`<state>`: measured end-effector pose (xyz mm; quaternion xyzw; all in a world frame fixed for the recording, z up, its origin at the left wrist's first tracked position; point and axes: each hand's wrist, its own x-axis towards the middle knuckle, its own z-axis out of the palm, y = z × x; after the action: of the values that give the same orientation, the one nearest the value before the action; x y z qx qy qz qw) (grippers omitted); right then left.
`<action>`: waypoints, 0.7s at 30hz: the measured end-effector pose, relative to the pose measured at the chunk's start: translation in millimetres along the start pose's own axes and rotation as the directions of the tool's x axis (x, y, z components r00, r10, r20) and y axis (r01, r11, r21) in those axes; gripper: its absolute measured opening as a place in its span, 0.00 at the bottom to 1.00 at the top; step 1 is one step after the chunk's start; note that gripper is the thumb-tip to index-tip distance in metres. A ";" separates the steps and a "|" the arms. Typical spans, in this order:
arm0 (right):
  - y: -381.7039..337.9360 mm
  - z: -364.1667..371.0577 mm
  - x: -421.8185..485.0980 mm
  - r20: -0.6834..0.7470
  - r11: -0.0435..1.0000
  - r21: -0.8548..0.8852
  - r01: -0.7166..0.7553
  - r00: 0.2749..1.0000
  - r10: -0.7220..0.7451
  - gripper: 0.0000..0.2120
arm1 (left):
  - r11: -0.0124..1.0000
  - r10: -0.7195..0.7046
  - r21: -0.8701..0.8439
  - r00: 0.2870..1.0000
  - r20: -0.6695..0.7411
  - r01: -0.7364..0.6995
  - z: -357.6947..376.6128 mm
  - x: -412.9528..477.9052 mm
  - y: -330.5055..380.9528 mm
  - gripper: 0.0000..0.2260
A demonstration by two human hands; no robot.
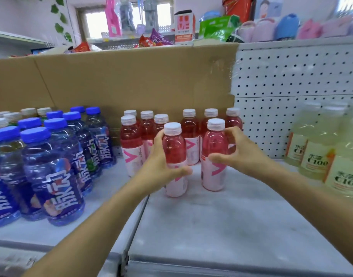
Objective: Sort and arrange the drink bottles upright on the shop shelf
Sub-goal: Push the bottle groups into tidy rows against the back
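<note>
Bottles of red drink [189, 128] in clear plastic, white-capped and wrapped low down in pink-and-white labels, stand clustered at the middle of the grey shop shelf [231, 216], backed by a brown cardboard sheet [131, 80]. Two stand forward of the rest. The left hand [161, 162] has its grip closed round the left front red bottle [174, 148] at mid-body, thumb across the top of the label; whether the base is on the shelf or just off it I cannot tell. The right hand [243, 152] curves in a wide C beside the right front red bottle [214, 144]; whether that grip presses it I cannot tell. Blue-capped bottles [51, 166] with dark blue labels crowd the left, pale yellow bottles [315, 156] the right. Being full, the red ones look fairly heavy and stiff-walled, though the smooth plastic may slip. The waist just above the label seems the surest hold, since a careless nudge could topple the close neighbours.
</note>
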<state>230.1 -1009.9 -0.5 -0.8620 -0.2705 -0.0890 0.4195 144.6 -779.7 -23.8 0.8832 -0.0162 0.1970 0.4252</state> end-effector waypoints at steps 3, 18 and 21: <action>22.9 20.1 -10.9 0.072 0.997 0.077 -0.012 0.997 0.006 0.35 | 0.992 -0.057 0.114 0.998 -0.030 0.060 10.7 -9.9 -16.0 0.47; 36.6 25.7 28.1 0.029 0.991 0.077 -0.105 0.994 0.103 0.33 | 0.994 -0.078 0.074 0.997 -0.016 0.079 46.3 30.5 -3.6 0.31; 23.2 20.0 24.0 -0.219 0.997 0.065 0.028 0.976 -0.013 0.36 | 0.964 0.099 0.261 0.982 -0.161 -0.055 35.2 22.1 -2.9 0.30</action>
<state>261.3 -996.7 -19.6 -0.8293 -0.2347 -0.1783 0.4747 177.3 -801.5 -37.7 0.9089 0.0118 0.2897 0.2997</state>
